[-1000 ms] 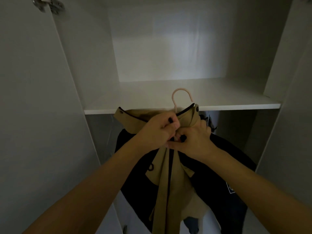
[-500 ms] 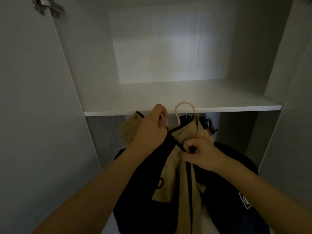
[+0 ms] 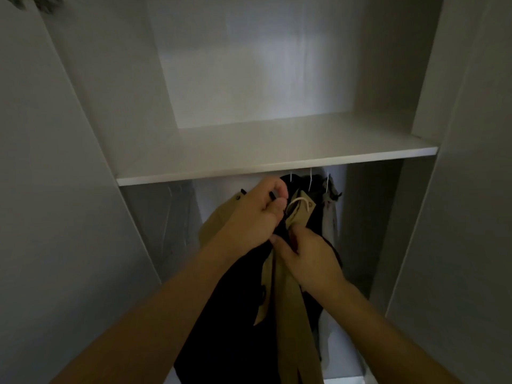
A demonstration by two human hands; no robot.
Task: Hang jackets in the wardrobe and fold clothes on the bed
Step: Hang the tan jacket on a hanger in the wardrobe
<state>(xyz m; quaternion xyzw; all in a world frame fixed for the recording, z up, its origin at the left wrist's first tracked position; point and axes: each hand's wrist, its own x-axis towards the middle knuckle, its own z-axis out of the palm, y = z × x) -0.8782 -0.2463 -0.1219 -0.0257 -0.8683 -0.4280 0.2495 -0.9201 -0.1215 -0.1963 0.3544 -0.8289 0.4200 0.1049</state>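
Jacket (image 3: 291,300) below shelf (image 3: 277,162), before hung garments (image 3: 328,212), between both hands.

Dim, grey, low-contrast frame. Soft light patch on the wardrobe back wall (image 3: 266,59); space under the shelf (image 3: 277,164) sits in deep shadow. Slight overall blur, wide-angle bending at edges.

- Both bare forearms reach forward and upward from the bottom of the view, converging toward the middle.
- The left hand (image 3: 253,214) is higher, knuckles up, fingers curled, with thumb and forefinger pinched together at the top.
- The right hand (image 3: 310,259) sits just below and to the right of it, back of the hand facing the camera, fingers curled inward and gripping.
- The two hands are close together, nearly touching at the fingertips.
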